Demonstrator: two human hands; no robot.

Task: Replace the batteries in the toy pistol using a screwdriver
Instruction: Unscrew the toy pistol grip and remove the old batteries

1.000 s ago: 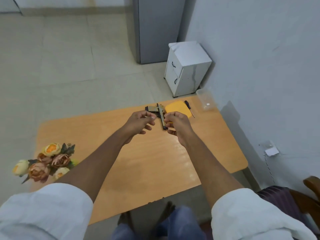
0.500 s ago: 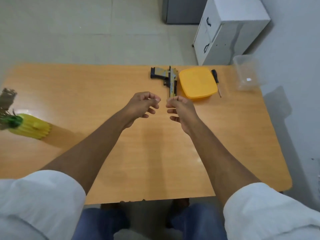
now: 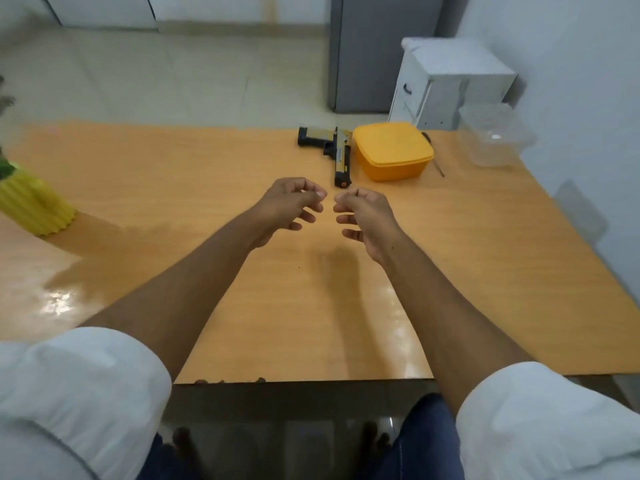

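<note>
Orange laminate table (image 3: 207,161) carries the toy pistol (image 3: 337,150), which lies flat with its muzzle toward the person. Just short of that muzzle the left hand (image 3: 287,206) and right hand (image 3: 367,216) hover side by side above the surface, fingers loosely curled, holding nothing. Touching the pistol's right side stands a lidded yellow container (image 3: 393,150); beyond it lie the screwdriver (image 3: 433,155) and a clear tub (image 3: 493,138).
</note>
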